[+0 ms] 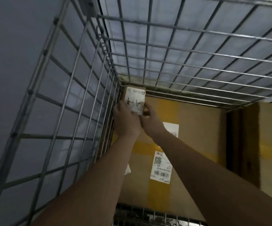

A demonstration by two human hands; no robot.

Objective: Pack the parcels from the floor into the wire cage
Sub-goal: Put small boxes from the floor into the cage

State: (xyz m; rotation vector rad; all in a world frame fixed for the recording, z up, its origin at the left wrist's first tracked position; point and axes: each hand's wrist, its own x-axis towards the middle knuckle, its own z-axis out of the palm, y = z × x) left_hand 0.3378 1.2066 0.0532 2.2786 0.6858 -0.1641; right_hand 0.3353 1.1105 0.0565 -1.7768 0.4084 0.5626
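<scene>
Grey wall (14,51) fills the upper left of the frame and shows through the mesh everywhere else. Wire cage (76,101) seen from above, looking down into it: left side panel runs diagonally from lower left to centre, back panel spans the upper right.

Small parcel (134,99): brown carton with a white label bearing handwritten marks. Sits at centre frame, in the corner where the left and back panels meet. Whether it already rests on what lies below: cannot tell.

Left hand (126,121): on the small parcel's near left edge, fingers close together and curled onto the label. Fingertips partly blurred.

Right hand (150,119): on the parcel's near right edge, fingers wrapped around the side, thumb hidden. Both hands touch each other just below the parcel. Both forearms enter from the bottom of the frame.

Large box (189,128): cardboard with yellow tape bands and a white barcode label, lying flat under the arms, centre to lower centre.

Second box (269,144): at the right edge, standing higher than the large box, with a dark gap between the two.
</scene>
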